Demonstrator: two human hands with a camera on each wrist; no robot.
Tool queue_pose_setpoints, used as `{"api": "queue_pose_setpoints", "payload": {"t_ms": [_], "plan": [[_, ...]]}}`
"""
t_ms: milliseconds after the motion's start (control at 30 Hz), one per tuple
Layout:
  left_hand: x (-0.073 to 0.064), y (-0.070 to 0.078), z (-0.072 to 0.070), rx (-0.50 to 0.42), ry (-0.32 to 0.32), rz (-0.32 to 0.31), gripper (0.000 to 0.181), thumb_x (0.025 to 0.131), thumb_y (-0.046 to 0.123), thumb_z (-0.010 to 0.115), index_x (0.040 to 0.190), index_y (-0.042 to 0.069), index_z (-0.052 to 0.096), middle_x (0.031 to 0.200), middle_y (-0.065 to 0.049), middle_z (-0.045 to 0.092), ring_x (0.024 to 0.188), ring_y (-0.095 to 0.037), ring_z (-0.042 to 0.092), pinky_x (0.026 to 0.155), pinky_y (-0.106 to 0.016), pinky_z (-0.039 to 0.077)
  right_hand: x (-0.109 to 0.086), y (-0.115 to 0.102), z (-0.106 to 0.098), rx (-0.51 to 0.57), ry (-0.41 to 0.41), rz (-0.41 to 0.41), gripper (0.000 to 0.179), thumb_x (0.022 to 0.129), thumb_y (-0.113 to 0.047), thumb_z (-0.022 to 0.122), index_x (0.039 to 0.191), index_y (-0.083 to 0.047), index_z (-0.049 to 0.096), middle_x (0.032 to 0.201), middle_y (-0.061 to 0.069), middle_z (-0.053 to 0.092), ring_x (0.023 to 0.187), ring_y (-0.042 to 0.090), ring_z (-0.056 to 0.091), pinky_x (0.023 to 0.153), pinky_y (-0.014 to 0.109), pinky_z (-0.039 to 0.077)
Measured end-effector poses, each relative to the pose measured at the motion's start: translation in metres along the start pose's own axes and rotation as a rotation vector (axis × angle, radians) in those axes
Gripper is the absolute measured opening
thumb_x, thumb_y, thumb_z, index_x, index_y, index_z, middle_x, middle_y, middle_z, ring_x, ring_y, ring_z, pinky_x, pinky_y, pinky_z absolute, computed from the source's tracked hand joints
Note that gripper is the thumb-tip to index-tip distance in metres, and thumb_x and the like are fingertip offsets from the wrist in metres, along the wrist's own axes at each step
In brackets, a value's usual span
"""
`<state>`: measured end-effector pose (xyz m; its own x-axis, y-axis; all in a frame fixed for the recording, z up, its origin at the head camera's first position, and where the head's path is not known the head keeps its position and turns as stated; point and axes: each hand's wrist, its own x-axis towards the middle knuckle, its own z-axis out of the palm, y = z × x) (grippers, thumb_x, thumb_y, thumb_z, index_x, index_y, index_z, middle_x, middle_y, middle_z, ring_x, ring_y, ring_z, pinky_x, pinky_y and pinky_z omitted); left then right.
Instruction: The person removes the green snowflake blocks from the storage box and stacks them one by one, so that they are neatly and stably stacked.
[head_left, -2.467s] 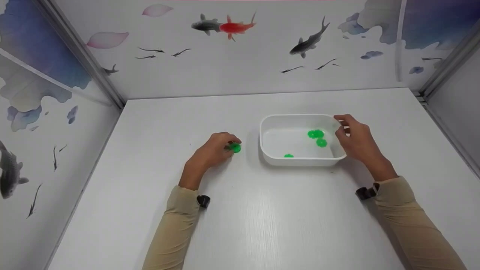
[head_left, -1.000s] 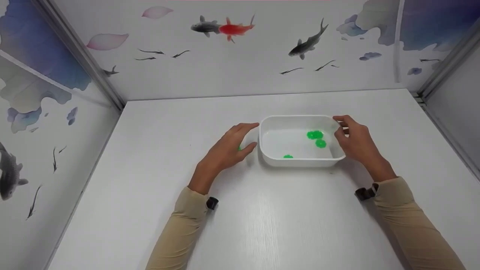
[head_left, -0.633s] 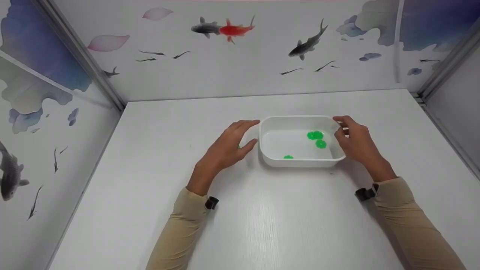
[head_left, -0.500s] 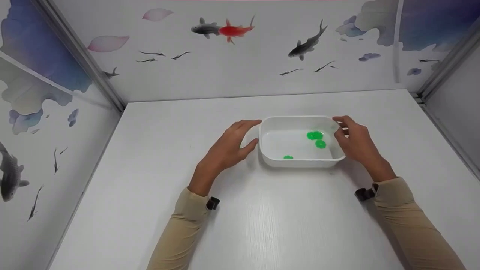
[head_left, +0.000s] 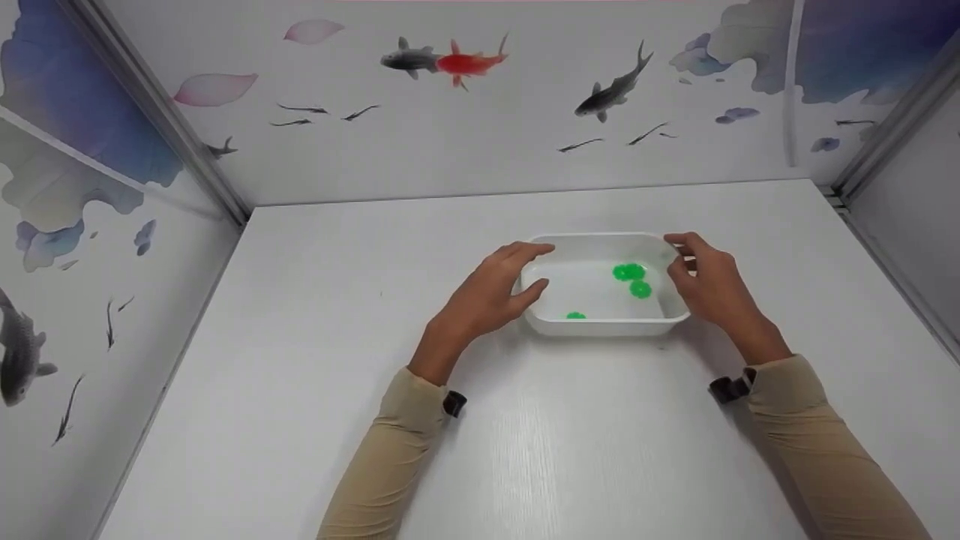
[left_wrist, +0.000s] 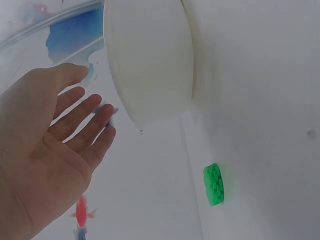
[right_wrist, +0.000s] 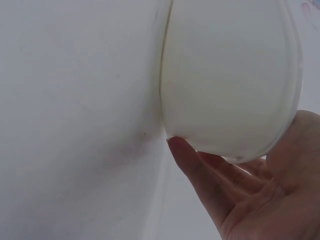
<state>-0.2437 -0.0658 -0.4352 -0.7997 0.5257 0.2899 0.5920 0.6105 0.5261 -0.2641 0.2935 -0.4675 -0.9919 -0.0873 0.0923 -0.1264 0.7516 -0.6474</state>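
Note:
A white rectangular plastic box [head_left: 604, 327] sits on the white table, with several small green flower-shaped discs [head_left: 640, 289] inside. One of them [head_left: 576, 316] is partly hidden by the near wall. My left hand [head_left: 489, 296] hovers over the box's left end, thumb and fingers spread and nothing in them; the left wrist view shows the bare palm [left_wrist: 50, 165]. Beneath it, a thick green piece with a notched edge [left_wrist: 214, 184] lies on the table, hidden by the hand in the head view. My right hand [head_left: 709, 281] grips the box's right end, fingers [right_wrist: 200, 177] curled against the wall.
A back wall [head_left: 450, 150] printed with fish rises behind the table [head_left: 465, 465]. Side panels stand at left [head_left: 90, 315] and right [head_left: 911, 195], with metal posts at the corners.
My left hand has let go of a green piece left of the box, opened, and moved right over the box's left rim. The right hand stays on the box.

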Motion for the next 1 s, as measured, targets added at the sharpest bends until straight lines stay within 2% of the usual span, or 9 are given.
{"api": "queue_pose_setpoints", "payload": {"t_ms": [267, 433, 567, 1000], "plan": [[0.020, 0.007, 0.020, -0.045, -0.022, 0.019, 0.049, 0.109, 0.023, 0.068, 0.155, 0.012, 0.058, 0.156, -0.004, 0.062, 0.142, -0.021, 0.061, 0.119, -0.031, 0.050, -0.001, 0.001, 0.000, -0.001, 0.002, -0.003, 0.049, 0.110, -0.015, 0.046, 0.159, -0.007, 0.048, 0.150, 0.031, 0.059, 0.134, 0.051, 0.063, 0.111, 0.068, 0.052], [0.029, 0.012, 0.030, -0.023, -0.044, 0.009, 0.048, 0.109, 0.025, 0.067, 0.154, 0.013, 0.059, 0.155, -0.002, 0.063, 0.137, -0.018, 0.064, 0.118, -0.027, 0.051, -0.001, 0.001, 0.000, -0.002, 0.004, -0.023, 0.049, 0.110, -0.015, 0.045, 0.158, -0.006, 0.049, 0.148, 0.031, 0.061, 0.132, 0.051, 0.064, 0.111, 0.068, 0.052], [0.035, 0.014, 0.038, -0.021, -0.061, -0.001, 0.046, 0.109, 0.023, 0.067, 0.153, 0.013, 0.060, 0.154, -0.002, 0.064, 0.136, -0.017, 0.065, 0.117, -0.026, 0.051, -0.002, 0.000, 0.000, 0.006, -0.007, -0.008, 0.049, 0.110, -0.015, 0.046, 0.158, -0.007, 0.048, 0.151, 0.031, 0.059, 0.134, 0.050, 0.063, 0.112, 0.068, 0.051], [0.044, 0.021, 0.052, -0.065, -0.081, -0.008, 0.043, 0.107, 0.014, 0.070, 0.149, 0.013, 0.064, 0.149, -0.002, 0.068, 0.132, -0.017, 0.067, 0.113, -0.023, 0.053, -0.001, 0.000, 0.000, 0.004, -0.002, 0.001, 0.049, 0.111, -0.015, 0.046, 0.159, -0.007, 0.048, 0.152, 0.031, 0.059, 0.134, 0.049, 0.062, 0.112, 0.067, 0.052]]}}
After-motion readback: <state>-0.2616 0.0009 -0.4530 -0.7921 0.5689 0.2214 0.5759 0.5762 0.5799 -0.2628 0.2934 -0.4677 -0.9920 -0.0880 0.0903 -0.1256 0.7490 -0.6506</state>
